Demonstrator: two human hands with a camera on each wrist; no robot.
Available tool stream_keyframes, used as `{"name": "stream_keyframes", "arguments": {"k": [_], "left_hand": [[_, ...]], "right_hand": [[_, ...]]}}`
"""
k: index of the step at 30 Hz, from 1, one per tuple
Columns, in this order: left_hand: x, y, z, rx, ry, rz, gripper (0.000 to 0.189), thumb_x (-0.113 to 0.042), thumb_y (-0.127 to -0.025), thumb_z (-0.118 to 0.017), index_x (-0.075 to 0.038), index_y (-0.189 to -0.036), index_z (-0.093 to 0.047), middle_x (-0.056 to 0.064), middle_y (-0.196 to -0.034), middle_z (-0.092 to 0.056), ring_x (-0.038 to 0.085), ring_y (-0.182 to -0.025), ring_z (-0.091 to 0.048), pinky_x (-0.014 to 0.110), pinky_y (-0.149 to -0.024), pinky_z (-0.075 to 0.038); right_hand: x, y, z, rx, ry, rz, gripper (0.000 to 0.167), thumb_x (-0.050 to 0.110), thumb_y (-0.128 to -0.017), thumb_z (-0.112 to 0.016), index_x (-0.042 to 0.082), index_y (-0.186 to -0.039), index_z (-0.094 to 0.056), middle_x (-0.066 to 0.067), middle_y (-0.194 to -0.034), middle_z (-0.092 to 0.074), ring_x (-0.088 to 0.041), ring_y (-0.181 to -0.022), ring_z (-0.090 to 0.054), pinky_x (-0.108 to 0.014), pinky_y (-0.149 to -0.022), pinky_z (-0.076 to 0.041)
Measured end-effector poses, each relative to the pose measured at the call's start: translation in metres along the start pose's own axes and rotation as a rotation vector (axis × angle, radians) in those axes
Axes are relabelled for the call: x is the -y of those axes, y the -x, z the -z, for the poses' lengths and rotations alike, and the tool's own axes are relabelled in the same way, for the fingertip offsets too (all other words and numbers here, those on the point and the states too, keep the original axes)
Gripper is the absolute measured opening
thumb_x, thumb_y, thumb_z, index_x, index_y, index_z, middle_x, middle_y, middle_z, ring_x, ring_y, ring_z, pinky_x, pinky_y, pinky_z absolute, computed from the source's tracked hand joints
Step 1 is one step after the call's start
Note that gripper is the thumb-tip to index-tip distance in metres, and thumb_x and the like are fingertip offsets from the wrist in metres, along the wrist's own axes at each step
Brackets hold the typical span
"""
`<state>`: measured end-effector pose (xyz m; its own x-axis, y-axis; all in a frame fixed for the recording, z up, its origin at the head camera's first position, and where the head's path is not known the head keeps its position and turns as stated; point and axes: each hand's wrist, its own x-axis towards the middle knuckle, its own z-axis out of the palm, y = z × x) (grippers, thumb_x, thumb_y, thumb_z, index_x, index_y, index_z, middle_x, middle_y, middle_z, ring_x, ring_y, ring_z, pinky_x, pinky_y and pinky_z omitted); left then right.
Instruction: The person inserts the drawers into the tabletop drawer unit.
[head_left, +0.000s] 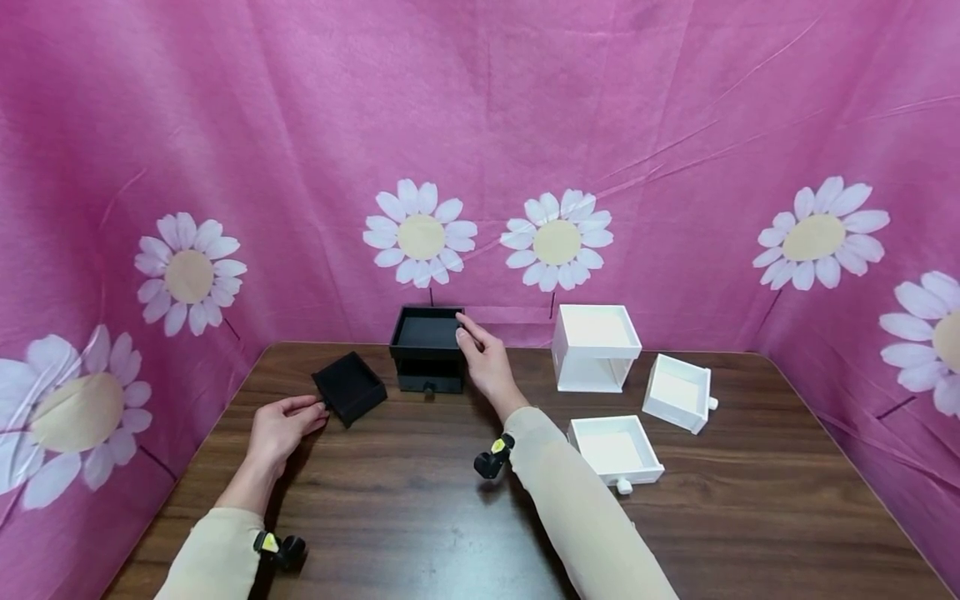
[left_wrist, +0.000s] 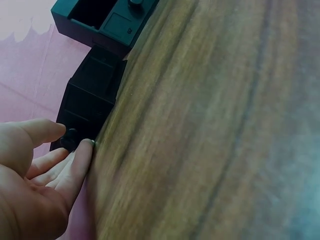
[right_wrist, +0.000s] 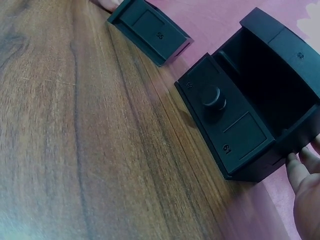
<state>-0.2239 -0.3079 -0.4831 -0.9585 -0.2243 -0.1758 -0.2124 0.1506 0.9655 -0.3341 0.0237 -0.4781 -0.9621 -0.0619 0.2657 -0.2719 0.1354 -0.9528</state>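
Sleeve skirts white drawer — right fingers, extended, touch cabinet; left pinch black drawer.

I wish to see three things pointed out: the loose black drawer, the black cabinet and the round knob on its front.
Loose black drawer [head_left: 348, 387]: head view, on its inside.
Black cabinet [head_left: 426, 352]: head view, on its upper front edge.
Round knob [right_wrist: 213, 97]: right wrist view, on its rounded face.
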Motion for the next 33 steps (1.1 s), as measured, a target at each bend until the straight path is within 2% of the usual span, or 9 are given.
{"name": "stream_keyframes", "arguments": {"k": [10,20,23,29,33], "left_hand": [[-0.0004,-0.0076,-0.0004,0.047,0.025,-0.002,0.049,0.003,-0.105,-0.063,0.025,-0.146,-0.046,0.001,-0.098,-0.079,-0.001,-0.081,-0.076,0.018,-0.081,-0.066],[-0.0036,-0.0049,-0.0031,0.054,0.036,0.014,0.048,0.002,-0.105,-0.064,0.026,-0.144,-0.048,-0.003,-0.095,-0.076,0.000,-0.079,-0.077,0.019,-0.080,-0.067],[-0.0053,-0.0035,-0.0036,0.058,0.021,0.018,0.047,0.002,-0.106,-0.062,0.026,-0.143,-0.048,-0.002,-0.096,-0.075,0.000,-0.080,-0.077,0.019,-0.081,-0.067],[-0.0064,-0.0013,-0.0031,0.062,-0.057,0.019,0.043,0.001,-0.108,-0.059,0.026,-0.142,-0.050,0.007,-0.104,-0.074,0.000,-0.081,-0.076,0.019,-0.080,-0.067],[-0.0071,-0.0006,-0.0025,0.073,-0.068,0.014,0.041,0.000,-0.109,-0.059,0.026,-0.140,-0.051,0.008,-0.105,-0.074,0.001,-0.082,-0.076,0.020,-0.081,-0.067]], "right_hand": [[-0.0001,-0.0006,0.0006,-0.005,-0.001,0.006,0.041,0.027,-0.111,-0.062,0.022,-0.152,-0.065,-0.007,-0.160,-0.059,-0.025,-0.145,-0.059,-0.048,-0.124,-0.050],[0.0015,-0.0001,0.0005,-0.001,-0.005,0.000,0.041,0.027,-0.111,-0.062,0.023,-0.152,-0.065,-0.007,-0.161,-0.058,-0.025,-0.147,-0.057,-0.049,-0.125,-0.049],[0.0010,0.0005,0.0003,-0.002,-0.001,0.000,0.041,0.028,-0.112,-0.062,0.024,-0.152,-0.064,-0.007,-0.161,-0.057,-0.025,-0.147,-0.057,-0.050,-0.124,-0.049],[-0.0004,0.0018,-0.0003,-0.001,-0.004,0.005,0.040,0.029,-0.112,-0.062,0.025,-0.152,-0.065,-0.007,-0.161,-0.058,-0.026,-0.146,-0.058,-0.051,-0.124,-0.050],[-0.0003,0.0010,-0.0003,0.000,-0.005,0.006,0.040,0.028,-0.112,-0.062,0.025,-0.152,-0.065,-0.006,-0.161,-0.058,-0.025,-0.145,-0.059,-0.050,-0.123,-0.051]]}}
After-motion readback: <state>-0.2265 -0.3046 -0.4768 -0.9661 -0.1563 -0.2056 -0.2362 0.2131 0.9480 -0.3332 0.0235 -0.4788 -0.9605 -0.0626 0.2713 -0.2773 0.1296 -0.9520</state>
